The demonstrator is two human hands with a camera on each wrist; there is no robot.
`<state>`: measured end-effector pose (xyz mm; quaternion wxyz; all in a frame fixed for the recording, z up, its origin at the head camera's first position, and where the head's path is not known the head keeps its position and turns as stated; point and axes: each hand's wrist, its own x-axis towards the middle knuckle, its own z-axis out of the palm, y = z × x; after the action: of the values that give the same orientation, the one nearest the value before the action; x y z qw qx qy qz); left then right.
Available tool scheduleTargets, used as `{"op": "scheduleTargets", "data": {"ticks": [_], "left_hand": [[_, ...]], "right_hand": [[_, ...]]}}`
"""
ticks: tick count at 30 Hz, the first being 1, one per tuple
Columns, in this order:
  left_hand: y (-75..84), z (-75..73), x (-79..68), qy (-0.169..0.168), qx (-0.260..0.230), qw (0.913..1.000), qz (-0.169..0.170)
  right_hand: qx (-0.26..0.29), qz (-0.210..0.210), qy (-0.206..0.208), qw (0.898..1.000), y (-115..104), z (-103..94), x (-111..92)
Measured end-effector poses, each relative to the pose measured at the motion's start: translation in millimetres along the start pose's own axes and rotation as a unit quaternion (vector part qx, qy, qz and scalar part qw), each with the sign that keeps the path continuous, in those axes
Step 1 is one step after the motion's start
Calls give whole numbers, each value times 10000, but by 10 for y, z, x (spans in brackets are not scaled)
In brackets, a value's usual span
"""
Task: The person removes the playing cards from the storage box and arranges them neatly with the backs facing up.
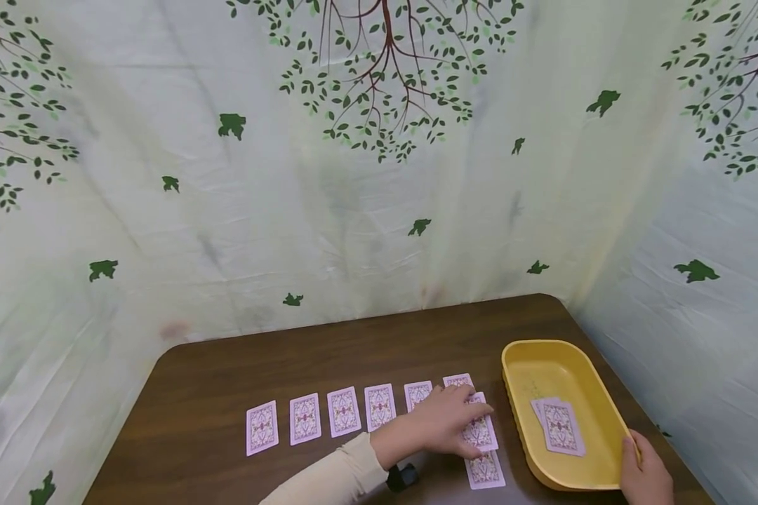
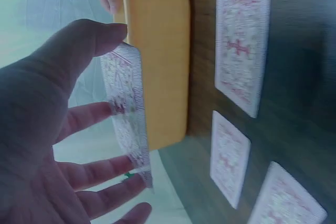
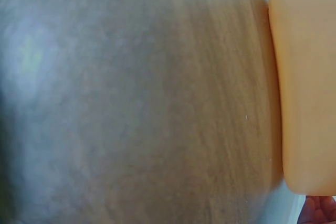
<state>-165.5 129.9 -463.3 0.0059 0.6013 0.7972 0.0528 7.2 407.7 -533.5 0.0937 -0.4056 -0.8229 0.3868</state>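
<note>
My left hand (image 1: pixel 439 424) holds a playing card (image 1: pixel 482 435) by its edges, thumb on one side and fingers on the other. In the left wrist view this card (image 2: pixel 126 108) is lifted off the table, its patterned pink-and-white back showing. Below it in the head view lies another card (image 1: pixel 485 471), partly covered. My right hand (image 1: pixel 650 470) grips the near right corner of a yellow tray (image 1: pixel 524 449). A few overlapping cards (image 1: pixel 563 429) lie back-up inside the tray. The tray's outer wall (image 3: pixel 310 87) shows in the right wrist view.
A row of several face-down cards (image 1: pixel 304 419) runs leftward across the brown wooden table (image 1: pixel 196 393). The card at the right end (image 1: pixel 457 379) is partly behind my left hand. A whitish cloth (image 1: pixel 354 245) with printed leaves hangs behind the table.
</note>
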Motion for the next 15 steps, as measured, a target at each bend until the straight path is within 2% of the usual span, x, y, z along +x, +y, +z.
{"op": "scheduleTargets", "data": {"ticks": [8,15], "left_hand": [[-138,77,-442,-225,-123,9989,-393],[-212,185,-678,-378,-158,9968,-687]], "right_hand": [[6,-35,55,10000,-30,13,-3],[10,30,28,10000,-32,8,3]]}}
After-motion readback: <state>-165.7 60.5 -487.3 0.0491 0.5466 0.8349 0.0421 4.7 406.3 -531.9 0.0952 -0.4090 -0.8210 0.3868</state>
